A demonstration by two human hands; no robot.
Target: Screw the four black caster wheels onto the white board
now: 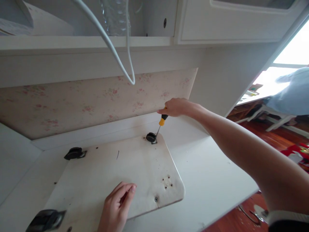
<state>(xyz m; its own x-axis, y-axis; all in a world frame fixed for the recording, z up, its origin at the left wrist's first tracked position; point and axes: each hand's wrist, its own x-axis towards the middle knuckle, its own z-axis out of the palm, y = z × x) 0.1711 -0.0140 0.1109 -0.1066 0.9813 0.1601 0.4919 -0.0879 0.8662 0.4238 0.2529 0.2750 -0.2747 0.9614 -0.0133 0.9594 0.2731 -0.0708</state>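
Note:
A white board (125, 170) lies flat on a white desk (207, 180), with black caster wheels at its corners. My right hand (177, 107) is closed round a screwdriver (162, 121) with a yellow and black handle. Its tip rests at the base of the far caster (151, 137). My left hand (118, 206) presses on the near edge of the board, fingers bent, holding nothing. Another caster (74, 153) sits at the far left corner and a third caster (45, 220) at the near left corner. Bare screw holes (167, 182) mark the near right corner.
A floral-papered back panel (96, 100) rises behind the desk under a white shelf (87, 42). A white cable (120, 58) loops down from above. At right the desk ends over a red wooden floor (277, 138), with a window and furniture beyond.

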